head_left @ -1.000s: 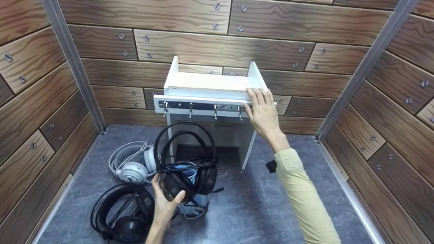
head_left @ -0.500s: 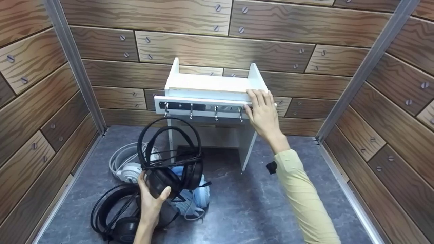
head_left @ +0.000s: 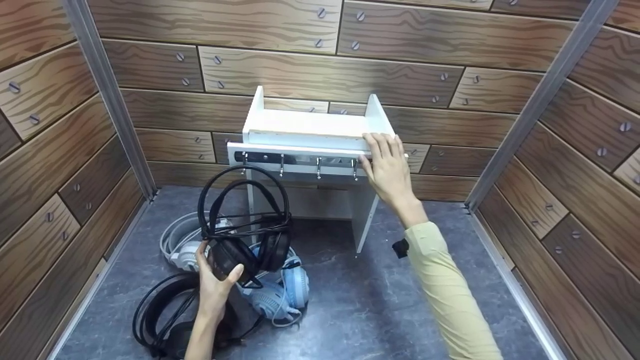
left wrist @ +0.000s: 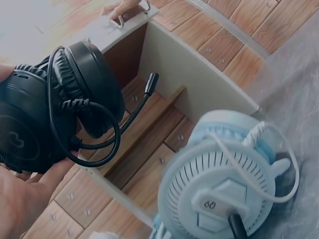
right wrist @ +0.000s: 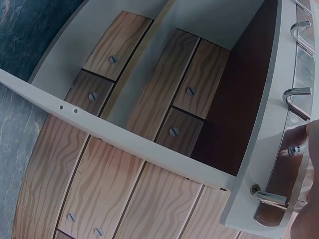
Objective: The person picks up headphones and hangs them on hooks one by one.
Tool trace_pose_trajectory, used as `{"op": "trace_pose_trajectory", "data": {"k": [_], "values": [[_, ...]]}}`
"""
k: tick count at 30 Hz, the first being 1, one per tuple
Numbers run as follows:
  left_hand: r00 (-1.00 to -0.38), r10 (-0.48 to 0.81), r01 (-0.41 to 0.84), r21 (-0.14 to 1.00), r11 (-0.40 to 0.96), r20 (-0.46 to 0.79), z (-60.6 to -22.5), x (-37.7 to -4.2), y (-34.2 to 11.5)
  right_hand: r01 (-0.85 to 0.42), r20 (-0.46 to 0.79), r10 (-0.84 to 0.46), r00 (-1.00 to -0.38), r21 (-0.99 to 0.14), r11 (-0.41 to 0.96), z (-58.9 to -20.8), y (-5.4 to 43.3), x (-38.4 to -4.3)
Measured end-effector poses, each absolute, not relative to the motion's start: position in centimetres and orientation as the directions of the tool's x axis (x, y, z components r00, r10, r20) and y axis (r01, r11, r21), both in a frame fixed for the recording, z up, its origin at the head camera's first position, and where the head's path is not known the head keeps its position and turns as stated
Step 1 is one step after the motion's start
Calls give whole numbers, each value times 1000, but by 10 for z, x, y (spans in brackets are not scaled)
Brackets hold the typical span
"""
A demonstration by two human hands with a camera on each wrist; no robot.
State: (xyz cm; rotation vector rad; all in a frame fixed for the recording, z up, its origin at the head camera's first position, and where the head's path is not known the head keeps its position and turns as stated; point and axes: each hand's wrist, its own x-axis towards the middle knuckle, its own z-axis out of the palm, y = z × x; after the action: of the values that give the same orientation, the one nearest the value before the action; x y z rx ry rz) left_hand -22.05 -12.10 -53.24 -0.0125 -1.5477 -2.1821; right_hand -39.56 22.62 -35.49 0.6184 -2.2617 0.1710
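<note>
The black headphones (head_left: 232,255) have a thin outer hoop arching over a thicker inner band, with two round ear cups whose cushions look wrinkled. Their cable crosses between the cups in a loose bundle, and the left wrist view shows a short microphone (left wrist: 151,84) on a bent stalk and a pale mark on one cup. They are in the air in front of the white shelf (head_left: 310,122), just below its leftmost hook (head_left: 244,162) as seen from the head. The left hand (head_left: 215,292) cups one ear cup, thumb on one side and fingers on the other. The right hand (head_left: 390,172) lies with extended fingers over the right end of the hook rail (head_left: 300,158).

Compared with a second ago, the headphones and left hand are farther left and slightly higher, showing more of the blue headset (head_left: 272,300) on the floor (head_left: 360,310); the right hand is unmoved.
</note>
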Motion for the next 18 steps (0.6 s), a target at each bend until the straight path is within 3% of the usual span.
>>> {"op": "trace_pose_trajectory", "data": {"k": [18], "values": [[-904,-362,318,925,-209,229,-556,-239,-135,-483,710,-380,-593,64,874,-354,226,-394]]}}
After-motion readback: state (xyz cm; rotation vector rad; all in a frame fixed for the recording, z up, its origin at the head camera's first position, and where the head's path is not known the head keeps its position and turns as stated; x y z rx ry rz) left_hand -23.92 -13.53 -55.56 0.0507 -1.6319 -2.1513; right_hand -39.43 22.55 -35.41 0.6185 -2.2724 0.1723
